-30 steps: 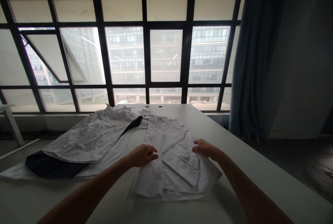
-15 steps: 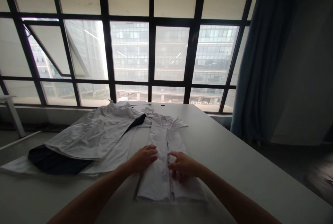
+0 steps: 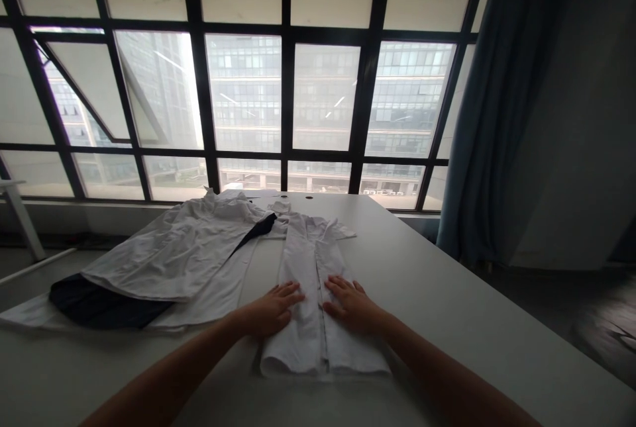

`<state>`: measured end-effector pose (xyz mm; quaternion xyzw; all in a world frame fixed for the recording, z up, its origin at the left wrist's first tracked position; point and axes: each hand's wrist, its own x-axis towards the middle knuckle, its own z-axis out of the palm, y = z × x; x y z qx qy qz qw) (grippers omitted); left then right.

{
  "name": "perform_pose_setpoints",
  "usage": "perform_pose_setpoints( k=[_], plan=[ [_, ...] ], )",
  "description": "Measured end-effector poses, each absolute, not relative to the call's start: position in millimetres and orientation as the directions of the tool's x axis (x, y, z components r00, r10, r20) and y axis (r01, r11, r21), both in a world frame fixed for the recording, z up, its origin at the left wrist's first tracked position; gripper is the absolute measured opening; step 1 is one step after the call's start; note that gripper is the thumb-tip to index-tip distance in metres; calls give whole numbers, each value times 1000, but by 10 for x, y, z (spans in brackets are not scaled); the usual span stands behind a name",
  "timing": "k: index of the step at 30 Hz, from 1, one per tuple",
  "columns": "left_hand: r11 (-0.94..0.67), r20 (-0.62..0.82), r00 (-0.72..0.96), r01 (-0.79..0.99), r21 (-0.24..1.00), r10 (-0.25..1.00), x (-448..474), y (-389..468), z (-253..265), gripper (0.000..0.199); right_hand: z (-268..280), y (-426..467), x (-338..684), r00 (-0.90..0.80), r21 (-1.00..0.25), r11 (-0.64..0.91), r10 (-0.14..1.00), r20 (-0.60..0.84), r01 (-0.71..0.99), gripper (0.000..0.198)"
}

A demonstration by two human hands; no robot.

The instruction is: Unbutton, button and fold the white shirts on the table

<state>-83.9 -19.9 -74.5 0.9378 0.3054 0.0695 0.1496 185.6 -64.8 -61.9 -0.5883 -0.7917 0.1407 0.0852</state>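
White, long-folded cloth shirt [image 3: 297, 349] ran near to far — left hand [image 3: 271, 312] and right hand [image 3: 354, 308] lay flat on opposite sides, clamping nothing.

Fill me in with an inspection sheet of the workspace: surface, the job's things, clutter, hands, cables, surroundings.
Surface: pale table, two dark round spots at its far end.
Job's things: white garment lying lengthwise, a narrow gap down its middle.
Clutter: rumpled white clothing to the left, with dark cloth showing beneath.
Hands: left hand at the garment's left edge; right hand palm down on its right half; fingers extended on both.
Cables: nothing seen.
Surroundings: windows ahead, one pane tilted open; blue curtain at right.
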Motion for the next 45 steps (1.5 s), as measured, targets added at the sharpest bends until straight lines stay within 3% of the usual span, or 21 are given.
perform_pose_setpoints(
  k=[3,7,10,13,21,25,29,33,35,36,38,40,43,45],
  plan=[
    [-766,-65,830,539,350,554,-920,-244,-548,61,-663,-636,1846,-291,-327,261,956,-44,908,70],
    [-840,37,874,453,300,485,-847,-453,-397,52,-669,-656,1793,-281,-303,268,960,0,915,70],
    [-880,55,910,381,285,412,-724,-584,-447,68,-697,-679,1737,-298,-266,295,954,28,918,69],
    [-879,68,905,386,279,419,-663,-624,-542,80,-732,-697,1698,-311,-243,309,950,33,919,68],
    [-829,6,868,473,300,497,-534,-786,-578,81,-539,-694,1845,-438,-247,423,899,-5,872,70],
    [-809,-7,904,387,442,428,-407,-922,-548,75,-259,-806,1973,-448,-243,434,894,-6,868,67],
    [-644,-57,953,245,724,298,-369,-968,-396,67,-67,-914,2052,-369,-261,334,924,-98,906,50],
    [-399,-150,978,195,896,142,-357,-830,-267,63,-11,-898,2157,-373,-378,241,868,-328,894,49],
    [-339,-216,964,258,905,157,-319,-625,-263,57,-16,-851,2222,-402,-471,173,800,-446,865,53],
    [-341,-236,944,306,889,232,-291,-484,-274,54,-24,-818,2250,-423,-509,148,767,-482,848,53],
    [-447,-170,848,423,788,502,-227,-151,-305,47,-50,-728,2283,-455,-554,126,732,-508,823,46],
    [-631,39,734,554,543,678,-167,207,-334,38,-82,-600,2283,-444,-536,159,771,-457,829,34],
    [-754,199,728,639,151,656,-98,689,-370,32,-130,-343,2246,-356,-397,256,912,-204,881,32],
    [-761,196,743,648,27,640,-54,949,-398,34,-165,-152,2215,-312,-314,283,949,-45,906,44]
  ],
)
